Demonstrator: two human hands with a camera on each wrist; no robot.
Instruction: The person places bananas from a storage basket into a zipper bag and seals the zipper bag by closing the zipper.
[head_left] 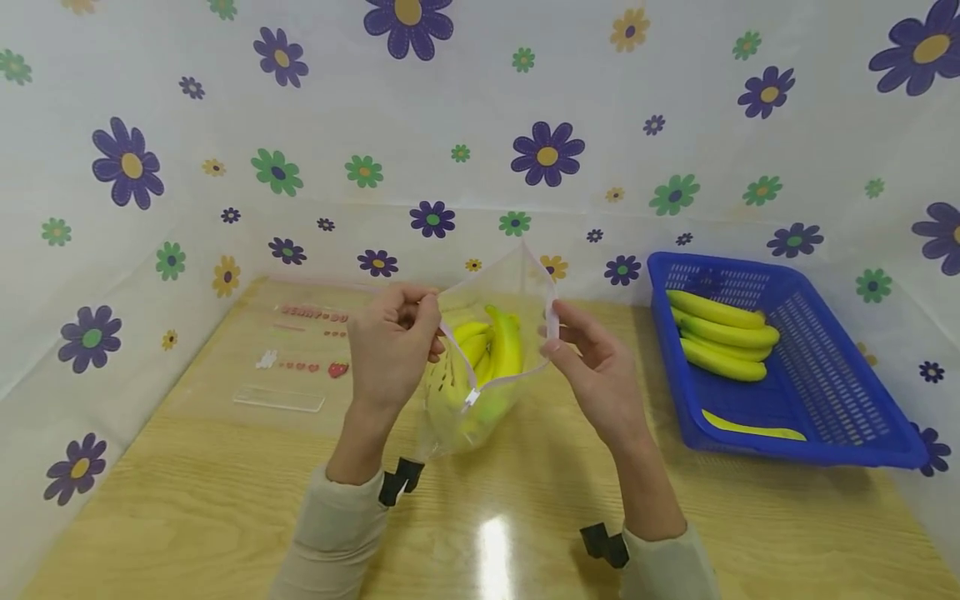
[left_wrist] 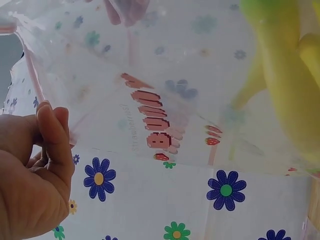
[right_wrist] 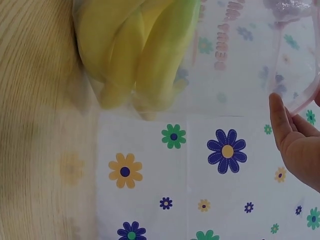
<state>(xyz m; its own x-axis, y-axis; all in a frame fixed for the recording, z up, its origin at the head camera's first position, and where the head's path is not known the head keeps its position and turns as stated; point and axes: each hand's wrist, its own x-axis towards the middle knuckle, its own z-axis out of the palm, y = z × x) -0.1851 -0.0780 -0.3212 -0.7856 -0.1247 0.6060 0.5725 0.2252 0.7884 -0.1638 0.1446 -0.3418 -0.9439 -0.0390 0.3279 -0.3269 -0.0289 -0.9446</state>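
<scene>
Between my two hands a clear zip bag (head_left: 480,421) stands with its pink-edged mouth spread wide and a white slider (head_left: 472,398) at the near edge. Inside it sit several yellow bananas (head_left: 507,343). My left hand (head_left: 393,346) pinches the bag's left rim between thumb and fingers. On the opposite rim, my right hand (head_left: 596,367) pinches the pink strip. Red printed lettering (left_wrist: 150,117) shows on the bag's side in the left wrist view. The right wrist view shows the bananas (right_wrist: 135,55) low in the bag, by the wooden table.
A blue plastic basket (head_left: 813,367) at the right holds several bananas (head_left: 723,333) and a single one (head_left: 753,427) by its near wall. Flat on the table's left lies another clear printed bag (head_left: 210,367). A flower-patterned cloth (head_left: 480,108) stands behind and beside the table.
</scene>
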